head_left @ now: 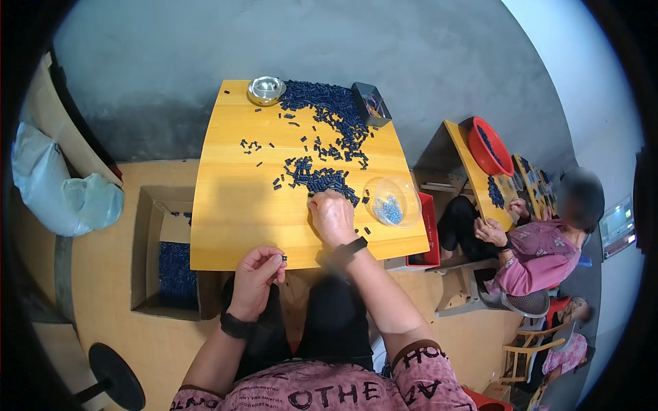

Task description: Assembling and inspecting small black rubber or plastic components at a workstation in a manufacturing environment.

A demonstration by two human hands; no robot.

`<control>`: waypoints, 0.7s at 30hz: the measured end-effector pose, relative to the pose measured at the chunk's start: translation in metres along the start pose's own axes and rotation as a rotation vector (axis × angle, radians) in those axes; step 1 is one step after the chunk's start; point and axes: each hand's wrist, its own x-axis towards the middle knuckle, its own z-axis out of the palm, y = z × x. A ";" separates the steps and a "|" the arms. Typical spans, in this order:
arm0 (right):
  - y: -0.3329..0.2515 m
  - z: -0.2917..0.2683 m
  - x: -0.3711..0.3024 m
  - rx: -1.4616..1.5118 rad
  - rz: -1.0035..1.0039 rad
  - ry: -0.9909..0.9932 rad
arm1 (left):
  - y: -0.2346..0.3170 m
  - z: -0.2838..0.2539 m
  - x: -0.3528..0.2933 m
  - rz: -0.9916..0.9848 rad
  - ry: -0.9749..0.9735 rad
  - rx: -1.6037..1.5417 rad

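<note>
My left hand (255, 277) is just off the table's near edge, thumb and forefinger pinched on a small dark cylindrical piece (284, 258). Over the wooden table (236, 219), my right hand (332, 216) reaches to the near side of a pile of small dark blue cylindrical pieces (319, 177). Its fingers curl down at the pile's edge, and the fingertips are hidden, so what they hold does not show. Right of that hand stands a clear round bowl (410, 198) with small light blue pieces (388, 210) in it.
A bigger heap of dark pieces (315, 94) lies at the back, between a metal bowl (266, 90) and a black tray (371, 104). Left on the floor is a cardboard box (145, 240) of dark pieces. A co-worker (541, 243) sits right, beside a red basin (490, 147).
</note>
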 end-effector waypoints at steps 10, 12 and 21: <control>-0.014 -0.043 -0.037 0.496 0.187 -0.006 | -0.001 -0.006 -0.007 0.044 -0.017 -0.085; -0.012 -0.053 -0.058 0.653 0.242 -0.061 | 0.000 0.001 -0.011 0.034 -0.031 -0.086; -0.042 -0.125 -0.116 1.486 0.614 -0.293 | 0.002 0.037 -0.034 0.043 -0.154 -0.003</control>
